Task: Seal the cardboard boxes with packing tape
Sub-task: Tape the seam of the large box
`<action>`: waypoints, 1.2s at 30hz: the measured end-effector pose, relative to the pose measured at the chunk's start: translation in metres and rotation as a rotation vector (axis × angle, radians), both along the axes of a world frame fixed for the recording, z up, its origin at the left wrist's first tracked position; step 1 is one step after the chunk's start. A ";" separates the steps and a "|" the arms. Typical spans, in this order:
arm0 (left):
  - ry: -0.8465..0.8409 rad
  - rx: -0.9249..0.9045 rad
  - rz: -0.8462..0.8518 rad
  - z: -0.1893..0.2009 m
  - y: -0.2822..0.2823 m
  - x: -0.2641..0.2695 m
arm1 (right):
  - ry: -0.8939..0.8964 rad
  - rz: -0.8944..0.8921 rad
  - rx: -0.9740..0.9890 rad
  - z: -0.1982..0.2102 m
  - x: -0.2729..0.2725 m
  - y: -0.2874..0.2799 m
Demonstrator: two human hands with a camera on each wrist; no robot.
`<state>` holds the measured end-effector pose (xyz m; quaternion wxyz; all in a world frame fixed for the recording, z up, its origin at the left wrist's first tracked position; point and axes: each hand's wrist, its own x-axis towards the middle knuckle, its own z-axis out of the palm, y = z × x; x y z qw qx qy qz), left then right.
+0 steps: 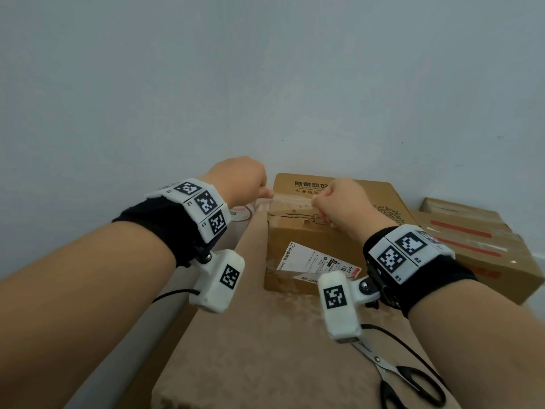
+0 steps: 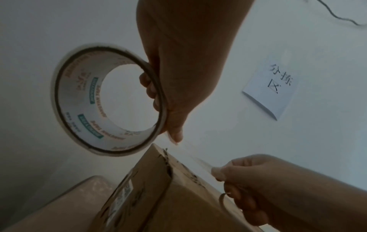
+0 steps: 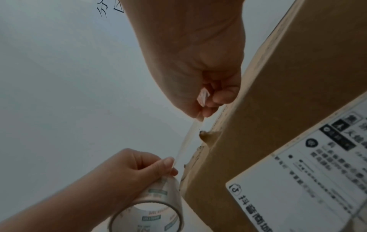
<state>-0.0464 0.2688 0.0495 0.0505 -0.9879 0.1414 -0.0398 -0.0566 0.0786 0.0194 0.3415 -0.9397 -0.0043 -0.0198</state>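
Pale wall behind, tan cloth surface [image 1: 265,349] below: clear tape strip [image 1: 292,202] stretched left-to-right just above the cardboard box [image 1: 321,231].
Left hand [image 1: 239,180] curls round the tape roll [image 2: 107,100]; right hand [image 1: 342,202] pinches the strip's free end, nearer the box's torn top seam, which lies just under both hands.

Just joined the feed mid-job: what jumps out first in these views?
A clear strip of tape stretched between both hands just above the top of the box in the middle. The left hand holds the tape roll; the right hand pinches the free end. Scissors lie at the near right, and more boxes sit to the right.
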 end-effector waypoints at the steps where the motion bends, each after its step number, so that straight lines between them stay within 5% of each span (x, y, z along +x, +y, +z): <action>1: 0.009 0.015 0.007 -0.001 -0.001 0.002 | -0.017 0.006 -0.043 -0.001 0.001 0.001; 19: 0.085 0.051 0.007 -0.016 -0.013 0.015 | -0.168 -0.026 -0.349 -0.021 0.011 0.001; 25: 0.060 -0.003 -0.010 -0.021 -0.010 0.013 | -0.089 -0.044 -0.189 -0.019 0.008 -0.016; 36: -0.017 -0.320 -0.073 -0.017 0.004 0.005 | -0.251 0.022 -0.073 -0.026 0.003 -0.019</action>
